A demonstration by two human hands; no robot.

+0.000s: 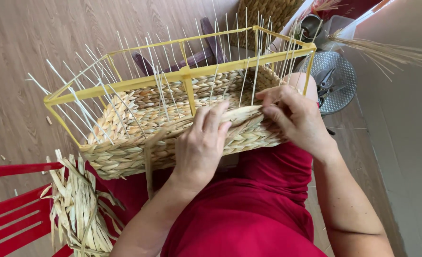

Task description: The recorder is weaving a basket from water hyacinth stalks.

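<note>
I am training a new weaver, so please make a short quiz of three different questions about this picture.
1. True or false: both hands touch the woven basket.
2. What colour is the frame that the basket is woven on?
A. yellow
B. blue
C. black
3. Fill in: the bundle of dried straw strips lies on a ____ rack.

Key:
1. True. The left hand presses on the near wall; the right hand grips the top row of weaving.
2. A.
3. Red.
</note>
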